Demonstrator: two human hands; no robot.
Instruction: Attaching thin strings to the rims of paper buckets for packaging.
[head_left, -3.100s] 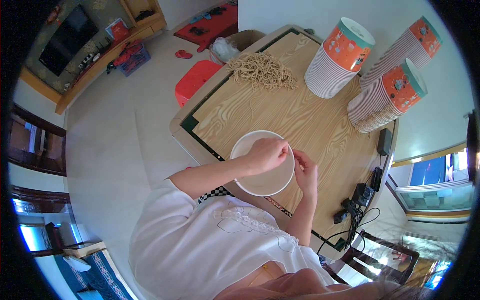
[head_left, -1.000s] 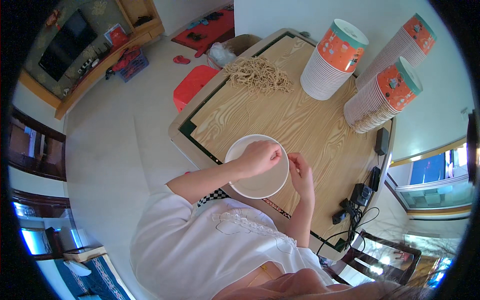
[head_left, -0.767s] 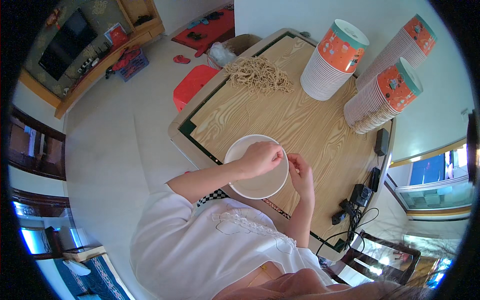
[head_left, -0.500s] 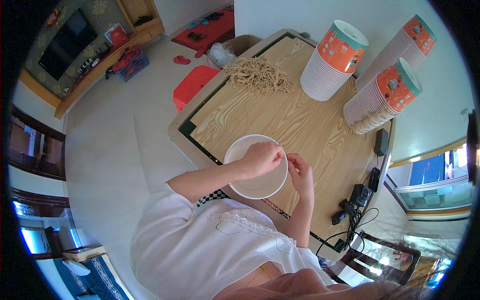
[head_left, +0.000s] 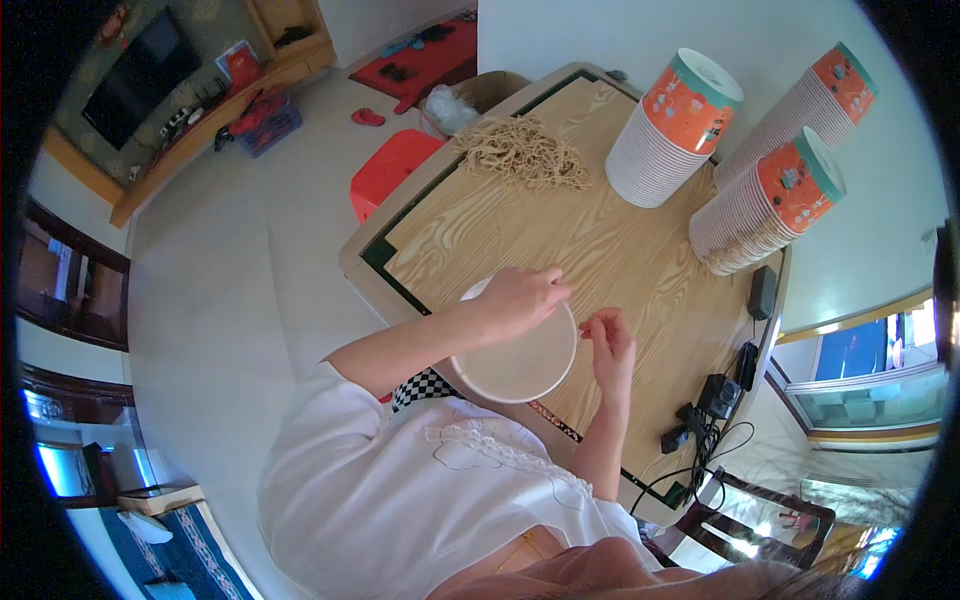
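A white round paper bucket (head_left: 522,385) stands at the table's near edge with its mouth toward me. Over its far rim is my left hand (head_left: 527,298), its thumb and fingers pinched together. Just right of the rim, my right hand (head_left: 608,338) is raised with thumb and forefinger pressed together. Whatever either pinch holds is too fine to make out. Farther off on the table lies a loose heap of tan string (head_left: 525,153).
Tall stacks of orange-and-white paper buckets (head_left: 657,150) stand at the far right; tan cords show along one stack (head_left: 745,240). Black adapters and cables (head_left: 712,400) lie along the table's right edge. A red stool (head_left: 392,170) stands beyond the left edge.
My left hand has shifted slightly up toward the far rim. My right hand has moved a little right, away from the rim, so the gap between the hands is wider.
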